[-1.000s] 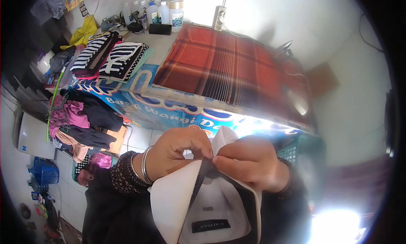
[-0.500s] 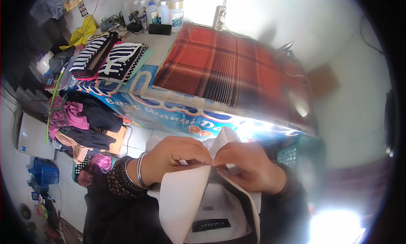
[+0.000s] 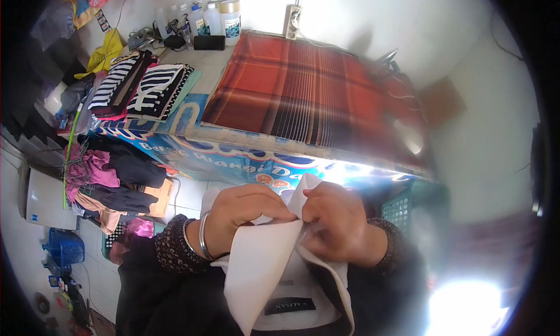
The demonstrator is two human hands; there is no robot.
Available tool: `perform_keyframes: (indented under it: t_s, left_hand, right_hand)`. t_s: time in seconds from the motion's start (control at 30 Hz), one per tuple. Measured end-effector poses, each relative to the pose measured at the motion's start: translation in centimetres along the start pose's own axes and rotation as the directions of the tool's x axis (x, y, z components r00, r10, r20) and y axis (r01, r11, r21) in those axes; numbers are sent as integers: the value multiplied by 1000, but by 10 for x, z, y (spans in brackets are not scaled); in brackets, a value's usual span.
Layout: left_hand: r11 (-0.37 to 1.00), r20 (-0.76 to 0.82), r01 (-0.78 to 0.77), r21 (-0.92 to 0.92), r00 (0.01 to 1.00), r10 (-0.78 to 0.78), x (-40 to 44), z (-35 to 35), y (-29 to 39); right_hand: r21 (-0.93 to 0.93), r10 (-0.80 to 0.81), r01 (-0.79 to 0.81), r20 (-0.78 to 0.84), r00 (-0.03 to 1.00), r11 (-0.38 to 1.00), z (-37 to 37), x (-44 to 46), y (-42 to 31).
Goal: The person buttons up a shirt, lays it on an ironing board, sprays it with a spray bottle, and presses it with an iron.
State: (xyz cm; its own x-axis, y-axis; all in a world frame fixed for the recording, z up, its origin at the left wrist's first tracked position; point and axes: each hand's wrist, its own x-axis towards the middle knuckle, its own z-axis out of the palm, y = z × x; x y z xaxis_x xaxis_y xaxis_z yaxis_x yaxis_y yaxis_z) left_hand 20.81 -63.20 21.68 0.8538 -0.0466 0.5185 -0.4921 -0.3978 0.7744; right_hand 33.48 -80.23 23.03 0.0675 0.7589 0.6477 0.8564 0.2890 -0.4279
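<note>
A white collared shirt (image 3: 256, 272) hangs close in front of my body, its collar facing me and a black label (image 3: 290, 305) showing inside the neck. My left hand (image 3: 245, 210), with silver bangles at the wrist, pinches the shirt at the front of the collar. Right beside it, my right hand (image 3: 335, 222) is closed with curled fingers on the other collar side. The two hands nearly touch where the collar edges meet. Whatever lies between the fingertips is hidden, so I cannot see a button.
A table ahead bears a red plaid cloth (image 3: 262, 79), folded clothes (image 3: 157, 91), several bottles (image 3: 230, 24) and an iron (image 3: 388, 62) at the far right. Garments hang at left (image 3: 125, 167). A green basket (image 3: 399, 210) stands at right, a blue one (image 3: 64, 245) at lower left.
My right hand has curled its fingers more tightly and turned at the collar. My left hand keeps its pinch, shifted slightly right. The view has moved a little.
</note>
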Motion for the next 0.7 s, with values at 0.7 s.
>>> perform_keyframes:
  t_s: [0.7]
  left_hand:
    - [784,-355,603,150,773,-527,-54,-29,-44]
  right_hand:
    - [65,621,-621,-186,761,781,-39,-35,75]
